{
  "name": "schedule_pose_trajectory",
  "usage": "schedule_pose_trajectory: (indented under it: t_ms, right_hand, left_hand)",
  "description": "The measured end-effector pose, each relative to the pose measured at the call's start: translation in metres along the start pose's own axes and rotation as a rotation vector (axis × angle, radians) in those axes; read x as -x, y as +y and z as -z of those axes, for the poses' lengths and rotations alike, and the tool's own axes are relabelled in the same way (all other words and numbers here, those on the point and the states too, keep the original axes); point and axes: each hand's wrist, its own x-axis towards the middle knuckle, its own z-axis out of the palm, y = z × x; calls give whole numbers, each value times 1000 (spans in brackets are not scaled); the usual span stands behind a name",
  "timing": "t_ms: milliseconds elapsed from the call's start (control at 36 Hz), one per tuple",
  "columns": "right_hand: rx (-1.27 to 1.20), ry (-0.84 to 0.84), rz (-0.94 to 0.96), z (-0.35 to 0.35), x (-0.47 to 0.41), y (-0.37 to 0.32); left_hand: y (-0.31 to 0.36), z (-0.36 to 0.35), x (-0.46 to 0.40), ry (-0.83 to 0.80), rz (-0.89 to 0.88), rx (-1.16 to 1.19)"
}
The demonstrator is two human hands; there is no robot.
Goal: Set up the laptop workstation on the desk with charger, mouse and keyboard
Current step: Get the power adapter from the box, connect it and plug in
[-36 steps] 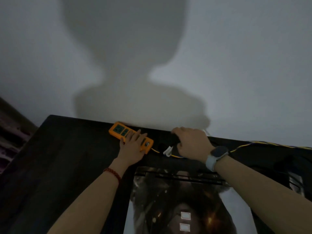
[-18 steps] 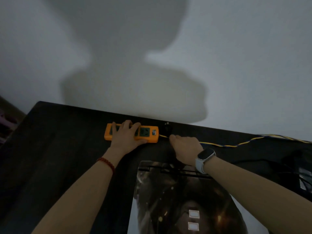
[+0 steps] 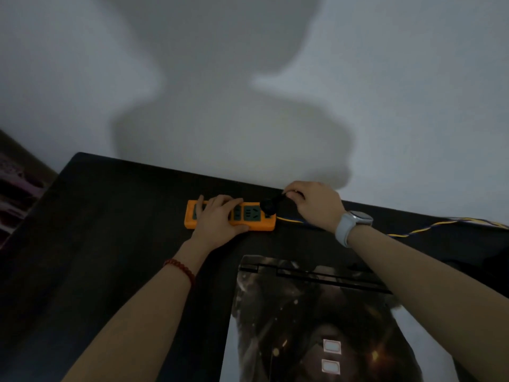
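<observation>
An orange power strip [image 3: 257, 220] with green sockets lies on the dark desk [image 3: 104, 221] close to the wall. My left hand [image 3: 217, 219] lies flat on its left half, fingers straight, pressing it down. My right hand [image 3: 314, 204] pinches a black charger plug [image 3: 271, 204] that hovers just over the strip's right end. The closed laptop [image 3: 308, 312], its lid covered by a dark picture skin, lies in front of the strip under my right forearm. Mouse and keyboard are out of sight.
A yellow and blue cord [image 3: 418, 230] runs from the strip's right end along the desk's back edge to the right. The white wall [image 3: 385, 92] rises directly behind the desk. Dark clutter [image 3: 16, 183] sits past the desk's left edge.
My right hand lifted from the desk near the laptop and now holds the plug at the strip's right end. My left hand stays on the strip.
</observation>
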Motion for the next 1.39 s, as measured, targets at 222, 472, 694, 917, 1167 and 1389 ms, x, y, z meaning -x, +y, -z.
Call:
schedule_pose_trajectory:
  t_ms: [222, 472, 694, 917, 1167, 1389]
  right_hand:
    - [120, -69, 9, -9, -20, -6]
    - [133, -118, 79, -19, -19, -13]
    - [317, 29, 287, -23, -11, -22]
    - [411, -16, 372, -30, -8, -43]
    - [354, 28, 282, -43, -8, -42]
    - [385, 59, 226, -53, -6, -45]
  left_hand:
    - [-4, -2, -1, 9, -4, 34]
    - [-3, -2, 1, 52, -8, 21]
    - [-7, -4, 2, 81, -44, -11]
    - [-8, -6, 5, 137, -79, -11]
    - [-12, -2, -1, 81, -109, -6]
    - [-18, 1, -12, 15, -154, -4]
